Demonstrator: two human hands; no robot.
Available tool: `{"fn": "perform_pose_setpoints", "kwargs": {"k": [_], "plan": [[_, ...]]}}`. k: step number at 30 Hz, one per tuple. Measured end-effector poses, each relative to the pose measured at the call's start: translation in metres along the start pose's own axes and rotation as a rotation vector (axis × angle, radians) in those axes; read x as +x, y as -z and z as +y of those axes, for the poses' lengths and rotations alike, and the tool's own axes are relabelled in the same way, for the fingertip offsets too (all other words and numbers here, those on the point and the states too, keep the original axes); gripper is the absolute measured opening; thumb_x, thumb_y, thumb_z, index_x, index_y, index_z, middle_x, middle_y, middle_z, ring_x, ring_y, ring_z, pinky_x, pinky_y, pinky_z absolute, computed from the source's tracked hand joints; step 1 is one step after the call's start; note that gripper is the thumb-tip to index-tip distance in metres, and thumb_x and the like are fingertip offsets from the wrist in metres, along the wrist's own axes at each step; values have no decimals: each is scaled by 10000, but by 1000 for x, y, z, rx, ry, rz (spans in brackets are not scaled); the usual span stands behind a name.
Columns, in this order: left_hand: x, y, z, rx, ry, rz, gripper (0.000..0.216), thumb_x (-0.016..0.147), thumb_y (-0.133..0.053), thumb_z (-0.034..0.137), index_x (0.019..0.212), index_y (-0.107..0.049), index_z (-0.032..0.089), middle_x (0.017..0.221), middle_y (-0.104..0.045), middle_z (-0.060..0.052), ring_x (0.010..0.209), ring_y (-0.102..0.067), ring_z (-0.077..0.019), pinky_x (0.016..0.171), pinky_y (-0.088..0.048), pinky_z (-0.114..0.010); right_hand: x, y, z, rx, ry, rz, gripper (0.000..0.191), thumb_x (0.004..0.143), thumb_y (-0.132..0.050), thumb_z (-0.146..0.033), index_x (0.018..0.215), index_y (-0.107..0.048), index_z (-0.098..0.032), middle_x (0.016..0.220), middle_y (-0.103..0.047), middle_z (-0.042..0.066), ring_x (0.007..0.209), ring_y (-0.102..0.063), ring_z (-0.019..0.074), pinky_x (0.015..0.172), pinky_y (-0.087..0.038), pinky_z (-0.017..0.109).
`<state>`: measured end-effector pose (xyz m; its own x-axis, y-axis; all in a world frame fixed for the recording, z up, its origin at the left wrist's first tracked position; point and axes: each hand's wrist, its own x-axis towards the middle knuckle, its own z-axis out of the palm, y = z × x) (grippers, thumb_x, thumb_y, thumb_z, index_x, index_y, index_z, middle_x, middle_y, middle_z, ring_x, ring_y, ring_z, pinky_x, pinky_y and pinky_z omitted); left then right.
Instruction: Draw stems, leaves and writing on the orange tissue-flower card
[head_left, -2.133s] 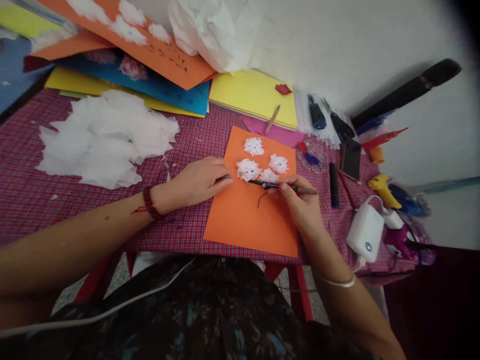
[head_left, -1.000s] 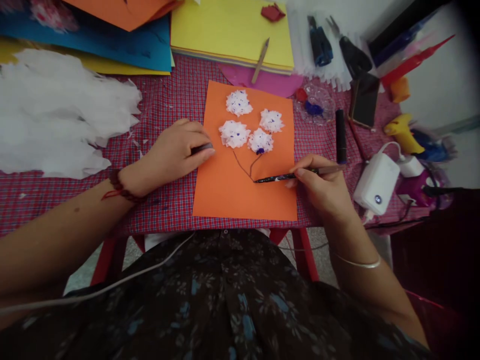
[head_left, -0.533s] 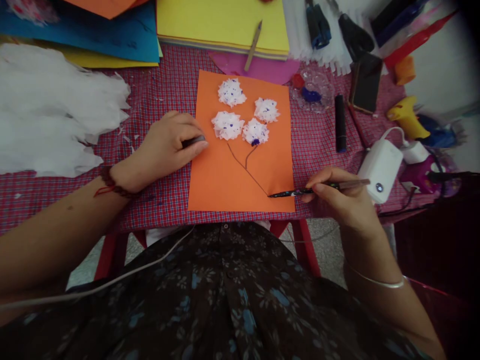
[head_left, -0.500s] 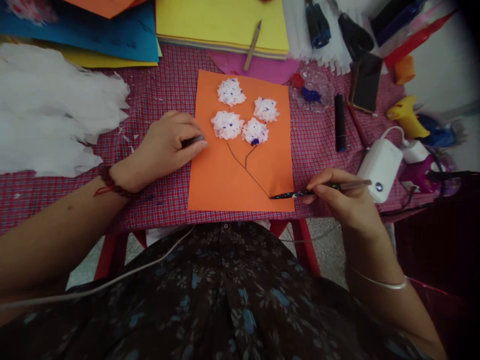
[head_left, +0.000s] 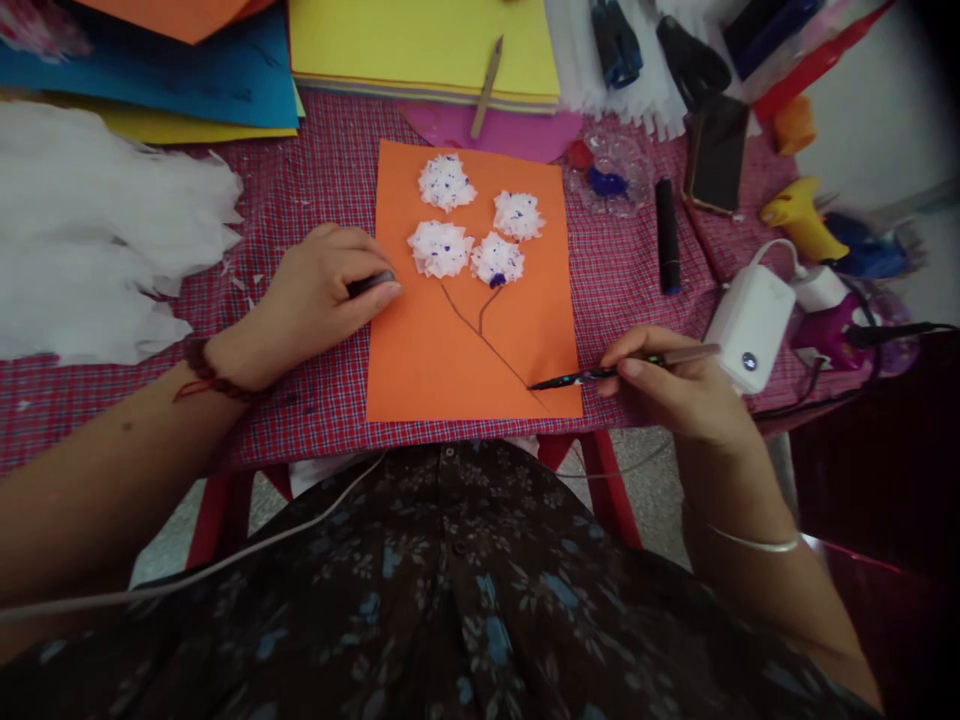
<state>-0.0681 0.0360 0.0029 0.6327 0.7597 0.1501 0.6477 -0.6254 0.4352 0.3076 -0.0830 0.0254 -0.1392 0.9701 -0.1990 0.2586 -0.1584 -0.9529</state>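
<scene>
Right fingers (head_left: 634,342) around slim dark tool (head_left: 576,378), tip (head_left: 534,386) apparently on orange paper (head_left: 427,370).

Red checked tablecloth (head_left: 330,385): orange sheet (head_left: 435,365) between left hand (head_left: 315,295) and right hand (head_left: 667,385); white paper pile (head_left: 82,235) left of left hand; black marker (head_left: 667,235), white device (head_left: 750,325) beyond right hand.
</scene>
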Motion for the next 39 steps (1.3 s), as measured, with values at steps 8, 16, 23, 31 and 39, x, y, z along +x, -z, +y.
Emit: {"fn": "perform_pose_setpoints", "kwargs": {"k": [8,16,23,31,39], "plan": [[-1,-1,-3,12,-23,20,322,992,-424,465,940,-647,240,1047,-688,3,1020,-577,-204,994,-452,-483,-7,17,5,62,-43,27,137,849,-718,-325,790,-712,-202,590,-642,6,523,-555,109,511,-389,263],[-1,0,-1,-18,-7,19,320,998,-414,458,943,-650,250,1043,-700,41,1026,-570,-205,1002,-440,-484,4,-3,-5,-58,-14,-70,206,822,-733,-418,798,-698,-216,609,-668,-8,539,-588,125,526,-452,260],[-1,-2,-3,-22,-18,28,292,991,-443,452,945,-647,248,1043,-700,35,1020,-574,-197,998,-452,-473,0,6,2,65,-14,-42,193,830,-723,-410,811,-702,-219,609,-650,-22,528,-570,100,510,-430,232],[0,-1,-3,17,-41,35,266,985,-455,420,910,-639,243,1020,-699,6,1011,-592,-202,985,-462,-470,4,7,-3,30,-83,-77,239,784,-757,-425,732,-675,-206,536,-609,-31,438,-493,83,404,-346,214],[1,0,0,37,-3,0,332,976,-433,460,927,-657,218,1053,-687,-34,1033,-585,-231,996,-443,-477,6,9,-1,41,-130,-103,223,790,-756,-414,745,-679,-210,537,-621,-29,432,-498,78,391,-355,194]]}}
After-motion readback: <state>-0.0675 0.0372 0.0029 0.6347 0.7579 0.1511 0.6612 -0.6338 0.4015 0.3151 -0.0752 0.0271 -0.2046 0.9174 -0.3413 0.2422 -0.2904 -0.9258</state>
